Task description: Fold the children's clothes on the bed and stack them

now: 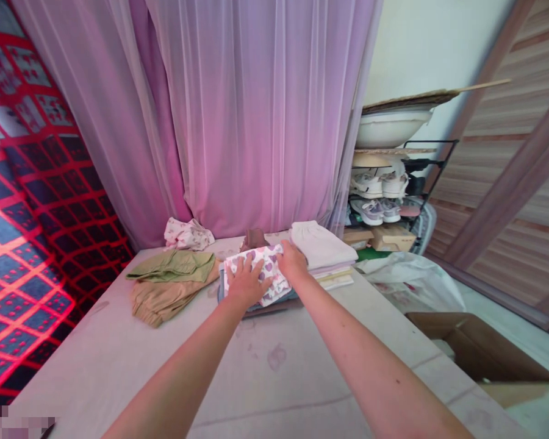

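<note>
A folded white garment with purple hearts (271, 275) lies on top of a small stack of folded clothes, with blue-grey cloth (286, 297) showing beneath it. My left hand (247, 283) rests flat on its left part, fingers spread. At its right edge, my right hand (293, 263) has its fingers closed on the cloth. Just behind the stack sits a brown piece of clothing (255, 238), partly hidden. A taller pile of folded clothes, topped by a white garment (321, 245), stands right beside my right hand.
Left on the bed (274, 366) lie green pants (176, 266), tan pants (167, 299) and a crumpled floral cloth (187, 234). Purple curtains (256, 122) hang behind. To the right are a shoe rack (443, 167), a plastic bag (416, 280) and an open cardboard box (494, 350).
</note>
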The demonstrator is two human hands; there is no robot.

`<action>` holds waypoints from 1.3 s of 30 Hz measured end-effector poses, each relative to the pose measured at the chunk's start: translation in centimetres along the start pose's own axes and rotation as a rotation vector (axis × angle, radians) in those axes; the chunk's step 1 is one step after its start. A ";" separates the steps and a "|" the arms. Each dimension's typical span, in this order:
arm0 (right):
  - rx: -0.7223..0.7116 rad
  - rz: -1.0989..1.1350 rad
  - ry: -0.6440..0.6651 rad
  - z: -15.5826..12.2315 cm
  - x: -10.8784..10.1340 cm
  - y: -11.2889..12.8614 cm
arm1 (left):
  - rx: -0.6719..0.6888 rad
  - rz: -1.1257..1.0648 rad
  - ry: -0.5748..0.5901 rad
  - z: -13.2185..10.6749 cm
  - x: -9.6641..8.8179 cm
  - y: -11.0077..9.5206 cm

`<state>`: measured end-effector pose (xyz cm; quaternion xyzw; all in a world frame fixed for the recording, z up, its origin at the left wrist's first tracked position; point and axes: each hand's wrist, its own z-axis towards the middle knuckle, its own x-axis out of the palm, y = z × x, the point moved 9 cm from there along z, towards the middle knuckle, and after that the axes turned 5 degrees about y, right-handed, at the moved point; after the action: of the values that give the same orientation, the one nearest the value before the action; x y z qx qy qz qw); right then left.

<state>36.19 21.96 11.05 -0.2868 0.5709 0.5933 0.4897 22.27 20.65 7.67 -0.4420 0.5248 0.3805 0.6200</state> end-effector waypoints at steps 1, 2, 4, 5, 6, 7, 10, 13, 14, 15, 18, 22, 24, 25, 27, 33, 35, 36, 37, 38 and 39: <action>-0.102 -0.009 -0.047 -0.4 -0.5 1.0 | -0.003 0.006 0.019 0.1 0.4 0.2; -0.229 -0.023 -0.079 -0.8 -0.6 2.3 | 0.006 0.014 0.033 0.3 0.6 0.3; -0.437 -0.061 -0.045 -1.8 0.3 4.0 | 0.035 0.032 0.054 0.5 0.8 0.7; -0.456 -0.077 0.026 -1.9 1.5 4.1 | 0.043 0.039 0.060 0.6 0.8 1.1; -0.419 -0.089 0.112 -1.7 2.8 3.5 | 0.040 0.041 0.066 0.8 0.8 1.6; -0.350 -0.090 0.190 -1.5 4.1 2.7 | 0.025 0.037 0.076 0.9 0.9 2.2; -0.216 -0.050 0.285 -0.9 6.8 0.6 | -0.040 -0.005 0.134 1.3 1.7 4.1; -0.224 -0.020 0.255 -0.3 7.9 0.2 | -0.059 -0.059 0.188 1.9 2.7 5.1; -0.221 -0.015 0.246 -0.2 8.0 0.1 | -0.060 -0.073 0.201 2.1 3.0 5.3; -0.217 -0.012 0.237 0.0 8.0 0.1 | -0.062 -0.084 0.212 2.3 3.2 5.3; -0.221 0.005 0.183 0.0 7.0 0.5 | -0.079 -0.092 0.231 2.2 3.4 5.3; -0.242 0.039 0.017 -2.5 3.8 1.2 | -0.120 -0.026 0.212 1.5 2.7 5.2; -0.240 0.077 -0.108 -5.8 2.5 0.6 | -0.124 0.024 0.197 1.2 1.9 4.9; -0.261 0.161 -0.236 -8.1 1.6 0.1 | -0.117 0.043 0.180 1.1 1.4 4.7; -0.287 0.280 -0.385 -13.0 1.4 -1.6 | -0.075 0.061 0.115 1.0 0.2 4.1; -0.174 0.375 -0.245 -20.6 5.1 -6.2 | -0.021 -0.019 -0.188 -2.6 -2.3 4.1; -0.147 0.447 -0.196 -20.8 5.3 -6.9 | -0.015 -0.075 -0.306 -5.7 -1.9 4.8; -0.142 0.477 -0.171 -20.7 5.3 -7.1 | 0.014 -0.100 -0.336 -7.5 -1.2 5.0; -0.140 0.500 -0.149 -20.5 5.3 -7.1 | 0.039 -0.119 -0.355 -9.4 -0.2 5.2; -0.140 0.516 -0.133 -20.4 5.4 -7.2 | 0.044 -0.134 -0.362 -11.2 0.9 5.6; -0.143 0.525 -0.123 -20.2 5.4 -7.1 | 0.037 -0.140 -0.354 -13.0 2.3 6.1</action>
<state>36.32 3.02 -0.36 -0.1261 0.5514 0.7551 0.3314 12.86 10.28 3.77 -0.3922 0.3825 0.3986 0.7355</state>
